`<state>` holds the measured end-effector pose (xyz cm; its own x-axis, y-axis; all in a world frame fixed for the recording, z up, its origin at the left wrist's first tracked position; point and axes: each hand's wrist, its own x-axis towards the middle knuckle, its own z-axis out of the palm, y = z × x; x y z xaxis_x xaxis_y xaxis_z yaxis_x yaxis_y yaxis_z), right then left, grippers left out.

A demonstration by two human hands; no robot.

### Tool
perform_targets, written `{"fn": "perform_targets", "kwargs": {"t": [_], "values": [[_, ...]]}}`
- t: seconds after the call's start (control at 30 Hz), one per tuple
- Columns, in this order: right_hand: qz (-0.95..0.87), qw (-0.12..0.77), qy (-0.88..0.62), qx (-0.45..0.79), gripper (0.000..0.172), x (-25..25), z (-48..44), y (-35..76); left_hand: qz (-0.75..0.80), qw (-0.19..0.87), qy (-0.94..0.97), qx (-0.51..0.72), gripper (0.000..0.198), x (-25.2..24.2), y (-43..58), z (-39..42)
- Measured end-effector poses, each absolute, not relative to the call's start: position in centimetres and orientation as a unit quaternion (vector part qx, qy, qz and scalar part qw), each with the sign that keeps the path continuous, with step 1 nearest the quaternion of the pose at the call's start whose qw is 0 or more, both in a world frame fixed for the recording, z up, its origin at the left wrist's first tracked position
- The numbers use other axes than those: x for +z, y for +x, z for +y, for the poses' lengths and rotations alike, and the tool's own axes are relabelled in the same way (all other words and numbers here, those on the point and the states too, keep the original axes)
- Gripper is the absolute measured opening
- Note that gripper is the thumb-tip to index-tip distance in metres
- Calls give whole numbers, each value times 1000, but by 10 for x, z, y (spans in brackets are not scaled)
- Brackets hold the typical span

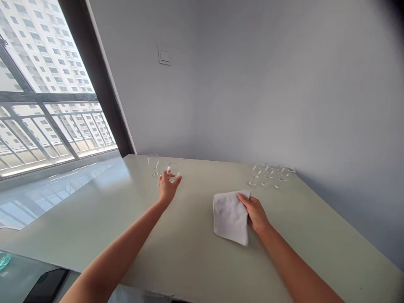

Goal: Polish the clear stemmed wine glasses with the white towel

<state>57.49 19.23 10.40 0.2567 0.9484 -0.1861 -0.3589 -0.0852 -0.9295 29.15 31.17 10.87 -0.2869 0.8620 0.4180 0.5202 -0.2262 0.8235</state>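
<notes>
My left hand [168,187] reaches to the far left part of the table, its thumb and fingers curved around the lower part of a clear stemmed glass [174,167]. The foot of that glass is hidden by the hand. Just left of it another stemmed glass [153,162] stands upright. A folded white cloth [231,218] hangs from my right hand [256,212], pinched at its upper right edge between thumb and fingers. Beyond the right hand, a group of three clear stemmed glasses [265,174] stands close together near the far right edge.
The pale, glossy table [189,248] meets a grey wall [252,84] carrying a light switch [164,56]. A window with railings [63,126] lies to the left. At the lower left are a dark flat object [46,286] and a greenish glass item [4,260].
</notes>
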Motion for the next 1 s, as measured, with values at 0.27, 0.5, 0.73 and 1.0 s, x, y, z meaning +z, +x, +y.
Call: {"fn": "perform_targets", "kwargs": {"t": [0.27,0.5,0.73,1.0], "values": [[-393,664,-583,255,34,113,186,575,476,234,756,383,45,91,378,264],[-523,553,-537,364,36,120,170,547,451,93,815,351,47,73,388,254],[-587,401,-433,554,53,122,161,541,379,11,864,330,44,79,376,247],[-552,399,-450,577,26,101,173,543,274,-88,923,258,45,87,372,245]]}}
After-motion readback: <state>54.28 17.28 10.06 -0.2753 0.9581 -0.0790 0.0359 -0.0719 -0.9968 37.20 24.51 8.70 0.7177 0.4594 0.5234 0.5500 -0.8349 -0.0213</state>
